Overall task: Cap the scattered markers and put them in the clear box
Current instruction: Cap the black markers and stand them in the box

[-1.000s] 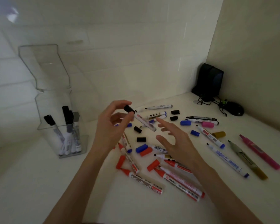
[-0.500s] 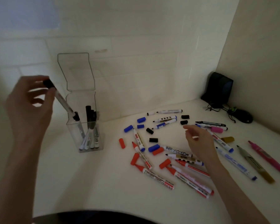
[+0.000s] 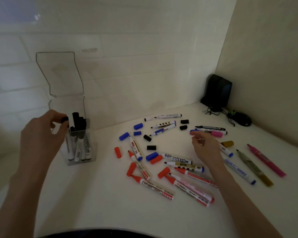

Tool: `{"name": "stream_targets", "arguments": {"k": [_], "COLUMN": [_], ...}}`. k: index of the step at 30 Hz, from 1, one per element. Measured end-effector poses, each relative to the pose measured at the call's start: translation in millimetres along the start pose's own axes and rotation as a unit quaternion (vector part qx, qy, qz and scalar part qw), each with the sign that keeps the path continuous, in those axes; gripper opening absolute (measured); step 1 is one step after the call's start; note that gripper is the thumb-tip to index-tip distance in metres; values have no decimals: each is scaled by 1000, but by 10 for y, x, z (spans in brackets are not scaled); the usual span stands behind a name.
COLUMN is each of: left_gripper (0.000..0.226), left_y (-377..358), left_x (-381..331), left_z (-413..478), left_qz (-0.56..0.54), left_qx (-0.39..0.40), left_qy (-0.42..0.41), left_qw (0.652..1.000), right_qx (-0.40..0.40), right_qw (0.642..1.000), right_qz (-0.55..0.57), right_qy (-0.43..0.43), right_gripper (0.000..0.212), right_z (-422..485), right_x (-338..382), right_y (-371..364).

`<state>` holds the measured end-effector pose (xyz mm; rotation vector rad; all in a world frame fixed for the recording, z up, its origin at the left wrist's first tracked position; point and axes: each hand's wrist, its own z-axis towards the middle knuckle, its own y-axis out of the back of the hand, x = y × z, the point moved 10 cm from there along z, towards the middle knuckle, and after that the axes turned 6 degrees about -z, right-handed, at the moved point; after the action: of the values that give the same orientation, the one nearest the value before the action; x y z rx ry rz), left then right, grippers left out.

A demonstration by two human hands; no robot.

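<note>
The clear box (image 3: 91, 152) stands at the left with its lid (image 3: 58, 74) tipped up, and several black-capped markers are upright inside it. My left hand (image 3: 41, 134) is at the box's rim, pinching the black cap of a black marker (image 3: 65, 119) that reaches down into the box. My right hand (image 3: 205, 146) hovers over the scattered markers and pinches a blue cap (image 3: 193, 131) at its fingertips. Uncapped red markers (image 3: 155, 187), blue markers (image 3: 163, 130), loose red caps (image 3: 117, 152), blue caps (image 3: 138, 126) and black caps (image 3: 151, 147) lie on the white table.
A pink marker (image 3: 267, 160) and a gold marker (image 3: 253, 167) lie at the far right. In the back right corner stand a black speaker (image 3: 218, 90), tangled cables and a black mouse (image 3: 242, 119). Tiled wall runs behind the box.
My left hand carried the black marker from the pile over to the box and lowered it inside. My right hand moved back and closed its fingertips on a blue cap.
</note>
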<state>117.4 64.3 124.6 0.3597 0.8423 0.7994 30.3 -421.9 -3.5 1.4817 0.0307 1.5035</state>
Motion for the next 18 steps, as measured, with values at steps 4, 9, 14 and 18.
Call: {"name": "stream_targets", "arguments": {"k": [4,9,14,18], "left_gripper": [16,19,32,23], "left_y": [50,4,-62,-28], "left_x": [77,83,130,40], "left_z": [-66,-88,-170,-283], "left_qz": [-27,36,18,36], "left_qx": [-21,-20,3,-35], "left_qy": [8,-8,36,22], "left_qw": [999,999,999,999], "right_qx": [-6,-8,12,32], "right_qw": [1000,1000,999,999], "right_qz": [-7,-19,-24,-23], "right_qy": [-9,1,18,24], "right_gripper": [27,26,27,25], "right_z": [36,102,222,236], "right_x": [-96,-80,66,86], "right_y": [-4,10,-30,-112]}}
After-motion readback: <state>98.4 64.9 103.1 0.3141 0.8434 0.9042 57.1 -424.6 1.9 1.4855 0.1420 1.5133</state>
